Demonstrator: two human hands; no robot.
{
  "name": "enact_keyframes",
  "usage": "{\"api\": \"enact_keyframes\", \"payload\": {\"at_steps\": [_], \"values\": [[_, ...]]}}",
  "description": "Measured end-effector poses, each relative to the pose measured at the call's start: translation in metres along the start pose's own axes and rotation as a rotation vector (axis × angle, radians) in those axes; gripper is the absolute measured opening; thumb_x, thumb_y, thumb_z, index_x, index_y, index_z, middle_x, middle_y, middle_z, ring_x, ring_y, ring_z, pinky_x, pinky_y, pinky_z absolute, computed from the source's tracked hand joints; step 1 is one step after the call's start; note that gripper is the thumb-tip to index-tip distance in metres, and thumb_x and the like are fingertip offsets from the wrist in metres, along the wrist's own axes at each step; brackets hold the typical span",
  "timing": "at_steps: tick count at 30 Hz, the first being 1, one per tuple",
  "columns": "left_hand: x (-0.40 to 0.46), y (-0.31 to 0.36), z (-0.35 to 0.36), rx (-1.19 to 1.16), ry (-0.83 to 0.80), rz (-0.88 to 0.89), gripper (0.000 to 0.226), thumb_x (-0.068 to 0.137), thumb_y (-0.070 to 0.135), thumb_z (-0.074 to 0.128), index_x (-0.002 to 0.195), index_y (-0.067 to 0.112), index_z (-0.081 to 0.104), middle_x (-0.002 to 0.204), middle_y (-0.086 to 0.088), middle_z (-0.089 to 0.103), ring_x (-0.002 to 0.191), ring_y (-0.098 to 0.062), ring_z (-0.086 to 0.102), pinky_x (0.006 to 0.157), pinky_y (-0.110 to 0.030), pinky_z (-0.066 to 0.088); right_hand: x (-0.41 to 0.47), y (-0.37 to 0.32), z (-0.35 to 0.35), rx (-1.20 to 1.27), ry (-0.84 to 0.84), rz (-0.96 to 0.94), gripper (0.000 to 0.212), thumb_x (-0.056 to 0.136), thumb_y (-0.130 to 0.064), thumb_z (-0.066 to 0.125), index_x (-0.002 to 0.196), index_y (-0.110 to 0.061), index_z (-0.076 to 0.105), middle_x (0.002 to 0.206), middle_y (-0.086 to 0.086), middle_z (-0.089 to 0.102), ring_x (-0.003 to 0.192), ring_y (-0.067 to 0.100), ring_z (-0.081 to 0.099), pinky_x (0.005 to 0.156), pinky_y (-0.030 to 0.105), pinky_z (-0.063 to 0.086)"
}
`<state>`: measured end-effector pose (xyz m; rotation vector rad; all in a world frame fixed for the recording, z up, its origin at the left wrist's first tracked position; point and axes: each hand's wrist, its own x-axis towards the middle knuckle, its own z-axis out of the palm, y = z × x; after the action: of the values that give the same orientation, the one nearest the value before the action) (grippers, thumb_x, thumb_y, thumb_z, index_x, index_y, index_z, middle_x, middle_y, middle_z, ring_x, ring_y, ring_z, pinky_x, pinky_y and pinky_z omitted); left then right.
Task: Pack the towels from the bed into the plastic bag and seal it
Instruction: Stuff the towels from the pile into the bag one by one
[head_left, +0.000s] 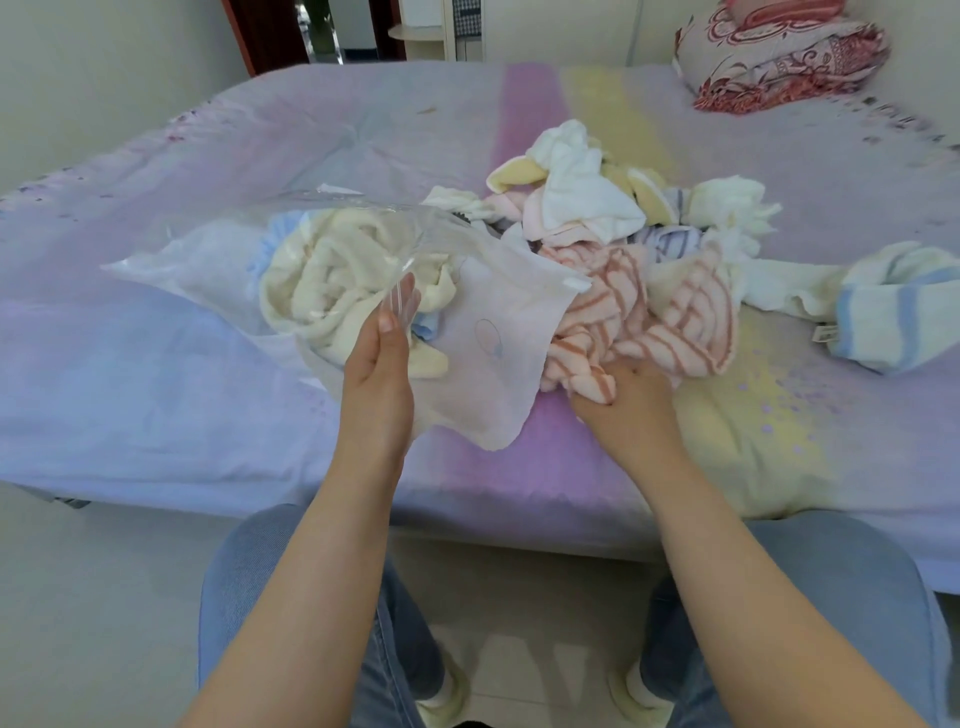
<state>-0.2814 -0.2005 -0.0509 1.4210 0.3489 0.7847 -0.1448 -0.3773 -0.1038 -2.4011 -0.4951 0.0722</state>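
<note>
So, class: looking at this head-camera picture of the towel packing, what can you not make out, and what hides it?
- Right hand: fingertips buried in the pink striped towel.
- Plastic bag: how many towels lie under the cream towel inside; the towel covers them.
- Towel pile: exact count, since they overlap.
- Left hand: fingers blurred behind the bag's film.

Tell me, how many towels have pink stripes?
1 that I can see. The pink-striped towel lies crumpled on the bed, just right of the plastic bag, with the right hand gripping its near edge. More could be buried in the pile.
</note>
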Motion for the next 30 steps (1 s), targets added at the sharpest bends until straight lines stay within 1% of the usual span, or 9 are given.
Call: {"api": "enact_keyframes", "payload": {"at_steps": [4,7,11,13,16,20,24,27,30], "values": [[-0.001,0.002,0.004,0.025,-0.002,0.026,0.04,0.107,0.034,0.029,0.142,0.027,0.046,0.147,0.009,0.05,0.134,0.003,0.044,0.119,-0.038,0.028,-0.04,-0.052,-0.012,0.25,-0.009,-0.249,0.026,0.077,-0.039,0.065,0.101,-0.03,0.07,0.158,-0.012,0.006,0.136,0.008,0.027,0.112,0.026,0.022],[0.0,0.002,0.006,0.024,-0.021,0.008,0.04,0.105,0.04,0.031,0.14,0.032,0.048,0.147,0.01,0.05,0.135,0.004,0.042,0.12,-0.038,0.028,-0.055,-0.085,-0.009,0.244,-0.043,-0.405,0.038,0.077,-0.046,0.063,0.113,-0.035,0.066,0.157,-0.014,0.019,0.138,0.01,0.027,0.114,0.026,0.016],[0.0,0.001,0.003,-0.006,-0.014,0.007,0.041,0.104,0.039,0.031,0.14,0.03,0.048,0.148,0.009,0.049,0.136,0.002,0.042,0.12,-0.039,0.027,-0.05,-0.092,-0.006,0.43,-0.002,-0.285,0.027,0.083,-0.038,0.066,0.109,-0.037,0.058,0.119,-0.013,0.06,0.108,0.003,0.052,0.092,-0.004,0.027],[0.0,0.001,0.001,-0.008,-0.006,0.006,0.041,0.107,0.033,0.029,0.143,0.024,0.046,0.148,0.008,0.049,0.136,0.001,0.043,0.121,-0.037,0.025,-0.04,-0.079,-0.001,0.524,0.166,-0.149,0.013,0.085,-0.034,0.062,0.091,-0.036,0.051,0.091,-0.011,0.063,0.085,0.01,0.061,0.082,0.024,0.053],[-0.001,-0.001,-0.001,0.006,-0.019,0.011,0.043,0.106,0.035,0.029,0.144,0.023,0.045,0.149,0.007,0.048,0.136,0.001,0.042,0.121,-0.039,0.025,-0.024,-0.041,0.01,-0.027,0.281,-0.083,0.028,0.082,-0.048,0.056,0.102,-0.029,0.051,0.106,0.001,0.062,0.105,0.029,0.054,0.096,0.05,0.04],[0.0,-0.003,0.0,0.004,-0.012,0.008,0.04,0.106,0.034,0.029,0.142,0.027,0.047,0.148,0.01,0.049,0.136,0.001,0.043,0.12,-0.039,0.026,-0.024,-0.003,0.018,-0.349,-0.09,-0.051,0.092,0.072,-0.077,0.049,0.146,-0.03,0.021,0.16,0.006,0.004,0.147,0.035,-0.002,0.114,0.059,0.0],[-0.001,-0.003,0.004,0.006,-0.005,0.011,0.04,0.106,0.035,0.029,0.141,0.028,0.047,0.146,0.012,0.05,0.135,0.002,0.044,0.12,-0.038,0.027,-0.016,0.012,0.021,-0.444,-0.361,-0.071,0.124,0.068,-0.068,0.064,0.149,-0.023,-0.018,0.152,0.006,-0.039,0.141,0.038,-0.029,0.116,0.054,-0.006],[-0.002,0.0,0.003,-0.004,-0.007,0.013,0.041,0.105,0.035,0.03,0.142,0.027,0.047,0.148,0.009,0.049,0.135,0.002,0.043,0.12,-0.039,0.027,-0.011,0.017,0.018,-0.477,-0.268,-0.128,0.095,0.086,-0.044,0.059,0.152,-0.019,-0.005,0.159,0.014,-0.018,0.147,0.039,-0.008,0.12,0.049,0.005],[-0.002,0.005,-0.002,-0.016,-0.004,0.003,0.038,0.106,0.035,0.031,0.14,0.03,0.049,0.147,0.01,0.05,0.135,0.002,0.043,0.12,-0.038,0.027,-0.01,0.008,0.004,-0.328,-0.107,-0.149,0.063,0.092,-0.022,0.053,0.148,-0.016,0.025,0.147,0.022,0.032,0.131,0.037,0.037,0.102,0.04,0.033]]}}
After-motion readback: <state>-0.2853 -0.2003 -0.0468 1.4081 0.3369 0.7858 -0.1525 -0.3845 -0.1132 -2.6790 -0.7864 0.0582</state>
